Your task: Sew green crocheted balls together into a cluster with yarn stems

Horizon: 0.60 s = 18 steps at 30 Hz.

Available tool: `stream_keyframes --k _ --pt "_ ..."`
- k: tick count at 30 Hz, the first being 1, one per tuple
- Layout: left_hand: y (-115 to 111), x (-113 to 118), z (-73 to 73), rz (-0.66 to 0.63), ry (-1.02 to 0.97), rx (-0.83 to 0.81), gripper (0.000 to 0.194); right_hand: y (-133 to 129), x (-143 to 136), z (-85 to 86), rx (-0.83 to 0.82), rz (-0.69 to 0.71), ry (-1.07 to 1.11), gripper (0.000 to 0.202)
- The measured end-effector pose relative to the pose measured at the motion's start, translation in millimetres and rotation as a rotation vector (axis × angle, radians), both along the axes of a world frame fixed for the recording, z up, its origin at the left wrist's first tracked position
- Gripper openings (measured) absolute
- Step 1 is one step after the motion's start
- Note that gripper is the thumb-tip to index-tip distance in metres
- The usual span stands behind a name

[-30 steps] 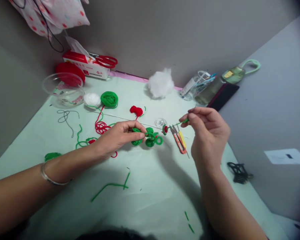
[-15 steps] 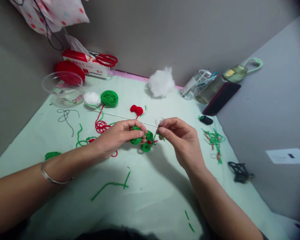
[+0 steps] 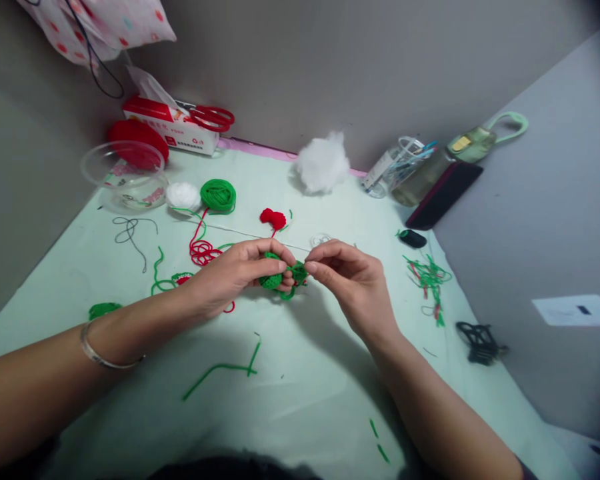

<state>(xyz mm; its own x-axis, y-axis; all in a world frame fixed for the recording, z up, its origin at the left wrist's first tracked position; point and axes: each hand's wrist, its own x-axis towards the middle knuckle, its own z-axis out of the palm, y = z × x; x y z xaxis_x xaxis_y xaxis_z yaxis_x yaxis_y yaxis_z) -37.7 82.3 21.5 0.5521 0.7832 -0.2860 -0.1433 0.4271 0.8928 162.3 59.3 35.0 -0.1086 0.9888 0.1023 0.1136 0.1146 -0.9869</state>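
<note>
Over the middle of the table, my left hand (image 3: 247, 270) is closed on a green crocheted piece (image 3: 271, 279), with a rounded part between thumb and fingers. Smaller green and red parts of it hang to the right of those fingertips. My right hand (image 3: 347, 277) pinches at the right edge of the piece, thumb and forefinger pressed together; what lies between them is too small to name. A thin dark thread runs from the upper left toward my right fingertips. A small red knitted piece (image 3: 273, 219) lies behind my hands.
Green (image 3: 219, 196) and white yarn balls (image 3: 183, 197) sit back left near a clear tub (image 3: 125, 167), a tissue box (image 3: 195, 137) and red scissors (image 3: 213, 119). White stuffing (image 3: 323, 164), a cup of pens (image 3: 397, 167) and a bottle (image 3: 470, 145) stand behind. Yarn scraps (image 3: 429, 280) lie right.
My right hand has moved left, close to my left fingertips. The green and red parts hanging from the piece have shifted and are now partly hidden. My left hand has barely moved.
</note>
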Motion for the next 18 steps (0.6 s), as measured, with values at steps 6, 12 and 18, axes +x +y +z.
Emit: stream_keyframes --k 6,12,18 --pt "-0.5 -0.6 -0.3 -0.007 -0.005 -0.003 0.014 0.2 -0.7 -1.0 0.022 0.006 -0.027 0.006" --pt "-0.8 -0.4 1.0 0.007 -0.005 -0.014 0.014 -0.3 -0.5 -0.9 0.044 -0.007 -0.054 0.006" --pt "-0.8 0.1 1.0 -0.002 -0.014 -0.010 0.013 -0.7 -0.9 -0.1 0.045 -0.027 -0.060 0.006"
